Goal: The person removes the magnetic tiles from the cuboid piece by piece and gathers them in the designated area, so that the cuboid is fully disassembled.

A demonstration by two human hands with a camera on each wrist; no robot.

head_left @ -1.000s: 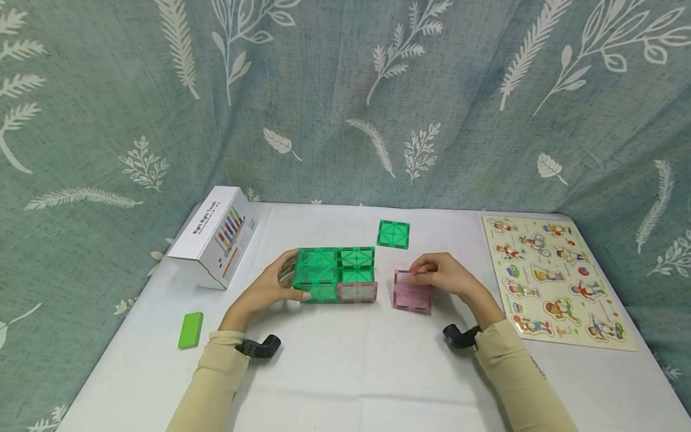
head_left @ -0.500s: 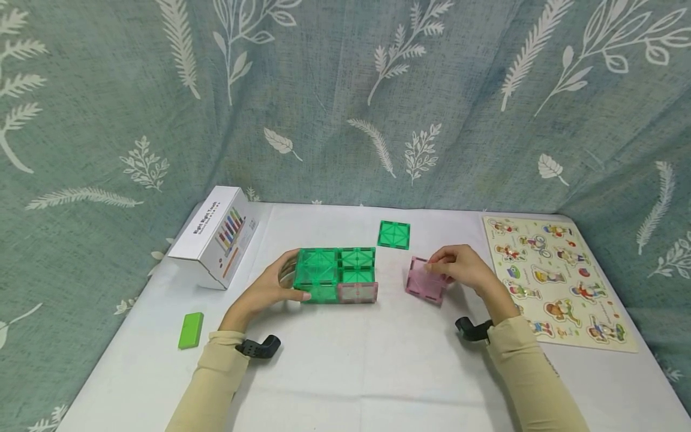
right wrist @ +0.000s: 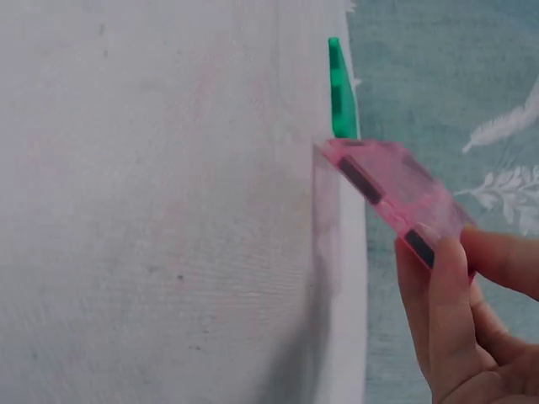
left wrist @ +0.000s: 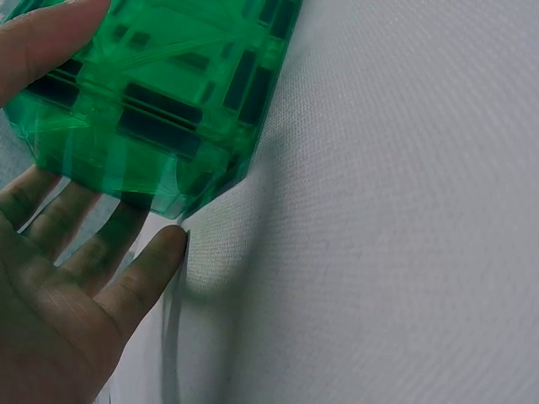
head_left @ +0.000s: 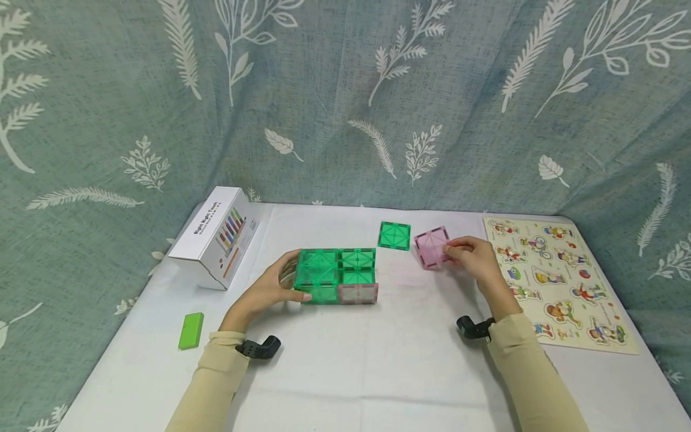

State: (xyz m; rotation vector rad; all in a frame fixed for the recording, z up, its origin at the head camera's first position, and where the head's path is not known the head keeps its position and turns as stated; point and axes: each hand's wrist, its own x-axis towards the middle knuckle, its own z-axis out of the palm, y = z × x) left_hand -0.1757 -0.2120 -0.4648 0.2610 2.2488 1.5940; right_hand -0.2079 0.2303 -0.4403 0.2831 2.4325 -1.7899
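My left hand point(head_left: 268, 288) grips the left end of a box-like build of clear green magnetic tiles point(head_left: 317, 267), thumb on the front face. In the left wrist view, the other fingers point(left wrist: 135, 282) reach round the build's end. One pink tile point(head_left: 358, 293) stands upright at the front right of the build. Off to the right, my right hand point(head_left: 477, 261) pinches another pink magnetic tile point(head_left: 430, 247) by its edge. The right wrist view has this pink tile point(right wrist: 392, 189) tilted and raised off the cloth. A loose green tile point(head_left: 394, 236) lies flat just left of it.
A white box point(head_left: 207, 231) with printed pictures stands at the back left. Nearer, a small light-green block point(head_left: 191, 330) lies on the white cloth point(head_left: 356, 372). A picture puzzle board point(head_left: 547, 259) lies at the right, partly behind my right forearm. A patterned curtain point(head_left: 324, 90) hangs behind.
My right hand has carried the pink tile right and then back, turning it, from beside the build to near the loose green tile. The left hand and the build have stayed put.
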